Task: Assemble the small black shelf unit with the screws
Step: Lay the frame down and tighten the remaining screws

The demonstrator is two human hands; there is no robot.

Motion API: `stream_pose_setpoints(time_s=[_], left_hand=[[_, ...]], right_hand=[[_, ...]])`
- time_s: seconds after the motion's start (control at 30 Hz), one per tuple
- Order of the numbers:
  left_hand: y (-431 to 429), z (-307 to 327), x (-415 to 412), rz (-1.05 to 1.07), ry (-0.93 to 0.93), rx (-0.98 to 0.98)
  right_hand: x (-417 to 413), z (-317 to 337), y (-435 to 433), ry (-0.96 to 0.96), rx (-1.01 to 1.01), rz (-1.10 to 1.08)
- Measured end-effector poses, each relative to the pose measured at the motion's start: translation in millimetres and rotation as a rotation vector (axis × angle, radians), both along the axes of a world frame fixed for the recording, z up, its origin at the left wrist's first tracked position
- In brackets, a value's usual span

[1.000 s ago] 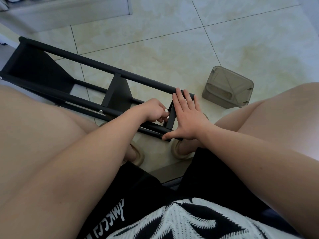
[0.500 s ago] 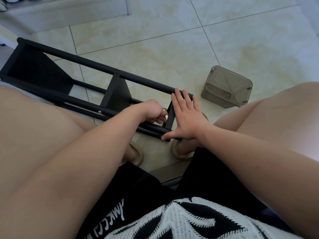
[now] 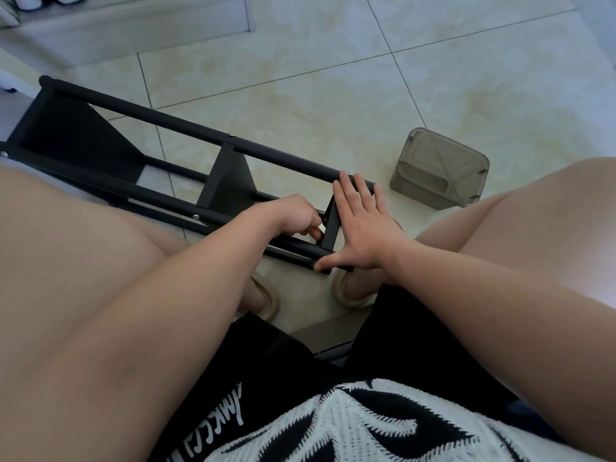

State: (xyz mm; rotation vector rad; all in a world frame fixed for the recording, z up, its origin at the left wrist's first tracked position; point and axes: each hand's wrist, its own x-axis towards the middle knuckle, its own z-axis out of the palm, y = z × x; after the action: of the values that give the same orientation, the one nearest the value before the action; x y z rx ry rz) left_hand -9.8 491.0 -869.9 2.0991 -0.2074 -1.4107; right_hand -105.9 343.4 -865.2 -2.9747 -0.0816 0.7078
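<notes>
The right hand (image 3: 361, 228) is pressing straight fingers against the black shelf unit (image 3: 230, 181); the left hand (image 3: 293, 216) is pinching a small screw (image 3: 318, 225) with curled fingers.

That shelf unit (image 3: 186, 128), all matt black metal, smooth tubes and flat panels, silvery screw heads (image 3: 196, 216) glinting. A small shiny metal piece (image 3: 318, 217) pinched in the left hand (image 3: 296, 216). The floor tiles (image 3: 300, 78) are glossy, cream, marbled. There's a box (image 3: 440, 168) of smoky translucent plastic. The slippers (image 3: 346, 295) are matt beige, rubbery-looking. The top (image 3: 350, 425) is coarse knit cloth.

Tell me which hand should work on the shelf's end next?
Probably left: the left hand pinches a shiny piece at the end panel, while the right hand lies flat, steadying the shelf.
</notes>
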Motion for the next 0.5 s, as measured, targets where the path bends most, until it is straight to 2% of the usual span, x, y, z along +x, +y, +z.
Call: stream_pose_setpoints(time_s=[0.5], left_hand=[[12,-3,0,-0.114,-0.049,-0.048]], right_hand=[[-1,-1,1,-0.001,0.01,0.003]])
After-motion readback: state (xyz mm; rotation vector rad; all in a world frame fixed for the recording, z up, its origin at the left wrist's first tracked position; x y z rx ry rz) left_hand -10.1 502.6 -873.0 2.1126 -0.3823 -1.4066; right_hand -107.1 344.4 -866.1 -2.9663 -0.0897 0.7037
